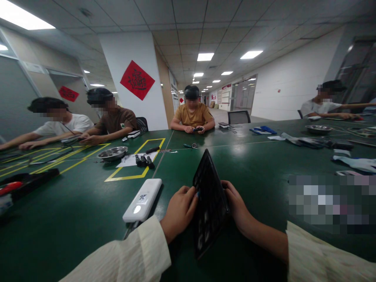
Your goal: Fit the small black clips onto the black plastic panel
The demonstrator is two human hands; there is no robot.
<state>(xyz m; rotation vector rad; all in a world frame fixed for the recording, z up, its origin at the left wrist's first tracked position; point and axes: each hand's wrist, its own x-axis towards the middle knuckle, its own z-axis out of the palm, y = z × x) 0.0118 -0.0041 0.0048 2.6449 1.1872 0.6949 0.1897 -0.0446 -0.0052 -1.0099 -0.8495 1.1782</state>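
Note:
Upright and tilted between my two hands is a thin black flat panel [210,207], seen nearly edge-on. Its left face shows a dark grid-like pattern and several small pale shapes low down; I cannot make out what kind of thing it is. My left hand [180,209] is closed on its left edge, thumb pressed to the face, with a tiny blue spot by the thumb tip. At the opposite side my right hand [238,205] grips it, its fingers partly hidden behind the panel. A white power bank [142,199] marked 26 lies left of my left hand, a cable at its near end.
A metal bowl [112,153], black cylindrical parts [143,160] on white paper and yellow tape [110,179] are at left on the green table [96,211]. Pliers [190,146] lie ahead. Another bowl [319,129] and cloths stand right. Several people sit around.

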